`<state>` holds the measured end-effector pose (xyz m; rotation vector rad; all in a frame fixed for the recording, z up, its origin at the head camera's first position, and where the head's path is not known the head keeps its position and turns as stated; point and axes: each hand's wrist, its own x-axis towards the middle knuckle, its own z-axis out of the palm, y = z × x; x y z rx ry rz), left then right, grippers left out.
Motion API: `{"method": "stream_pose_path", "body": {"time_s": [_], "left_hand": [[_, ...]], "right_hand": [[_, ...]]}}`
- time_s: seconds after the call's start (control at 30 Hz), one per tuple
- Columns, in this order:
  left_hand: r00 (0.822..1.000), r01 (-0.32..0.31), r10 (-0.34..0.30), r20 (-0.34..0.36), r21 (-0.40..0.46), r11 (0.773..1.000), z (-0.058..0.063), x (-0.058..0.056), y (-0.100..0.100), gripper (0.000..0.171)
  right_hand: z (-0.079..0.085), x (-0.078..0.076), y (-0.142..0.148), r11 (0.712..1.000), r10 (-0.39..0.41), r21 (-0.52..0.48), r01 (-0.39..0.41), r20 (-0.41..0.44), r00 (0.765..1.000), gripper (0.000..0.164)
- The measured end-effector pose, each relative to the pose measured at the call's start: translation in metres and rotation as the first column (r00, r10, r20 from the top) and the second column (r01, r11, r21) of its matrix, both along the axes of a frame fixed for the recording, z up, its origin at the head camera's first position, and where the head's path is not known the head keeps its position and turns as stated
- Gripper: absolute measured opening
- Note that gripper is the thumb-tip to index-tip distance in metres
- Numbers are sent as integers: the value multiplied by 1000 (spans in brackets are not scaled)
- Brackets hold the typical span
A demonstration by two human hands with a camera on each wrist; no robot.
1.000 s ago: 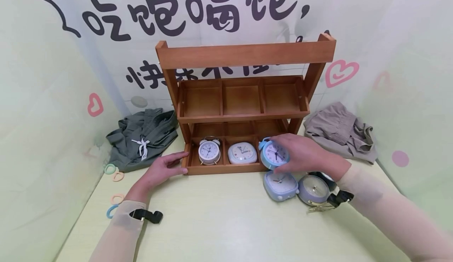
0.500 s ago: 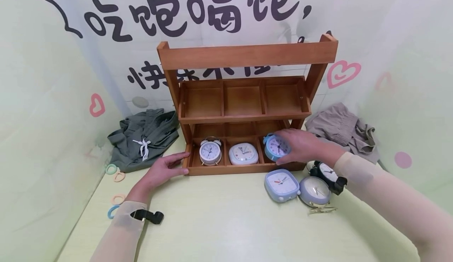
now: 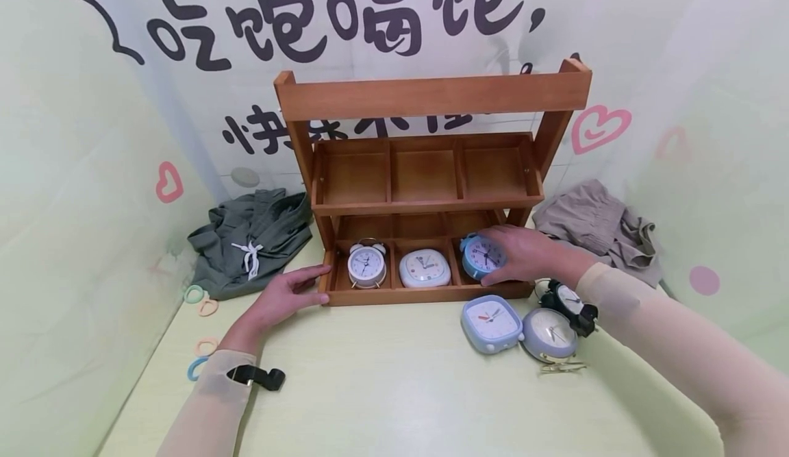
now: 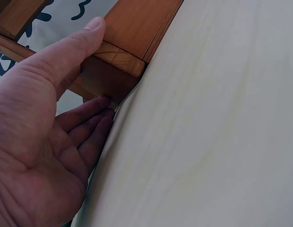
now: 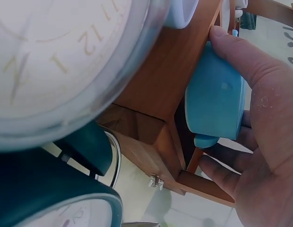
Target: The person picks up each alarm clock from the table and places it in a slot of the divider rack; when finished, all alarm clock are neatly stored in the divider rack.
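Note:
My right hand [image 3: 529, 254] holds a light-blue twin-bell alarm clock [image 3: 482, 257] between thumb and fingers, inside the right compartment of the lower shelf of a wooden rack [image 3: 425, 295]. In the right wrist view the thumb lies over one side of the blue clock [image 5: 215, 92] and the fingers reach round behind it. A white twin-bell alarm clock [image 3: 366, 265] stands in the left compartment, and a white rounded clock [image 3: 425, 268] in the middle one. At the rack's left front corner my left hand [image 3: 280, 299] rests its thumb and fingertips against the wood.
In front of the rack's right end sit a periwinkle square clock [image 3: 491, 323], a round purple-grey clock [image 3: 550, 334] and a dark twin-bell clock [image 3: 564, 299]. Dark green clothing [image 3: 246, 241] lies left, taupe clothing [image 3: 598, 231] right. Several coloured rings [image 3: 193, 294] lie far left.
My right hand has carried the light-blue alarm clock from over the rack's front edge back into the right compartment, slightly rightward. The left hand stays at the rack's corner.

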<state>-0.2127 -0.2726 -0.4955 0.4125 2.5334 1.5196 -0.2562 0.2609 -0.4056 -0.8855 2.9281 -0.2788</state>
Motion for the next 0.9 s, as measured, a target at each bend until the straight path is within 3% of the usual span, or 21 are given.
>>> {"method": "stream_pose_path", "body": {"time_s": [0.33, 0.9], "left_hand": [[1000, 10, -10, 2, 39, 999, -2, -1, 0, 66], [1000, 3, -3, 11, 34, 999, 1, 0, 0, 67]], "right_hand": [[0, -3, 0, 1000, -6, -22, 7, 43, 999, 103], [-1, -7, -3, 999, 10, -38, -6, 97, 995, 104]]}}
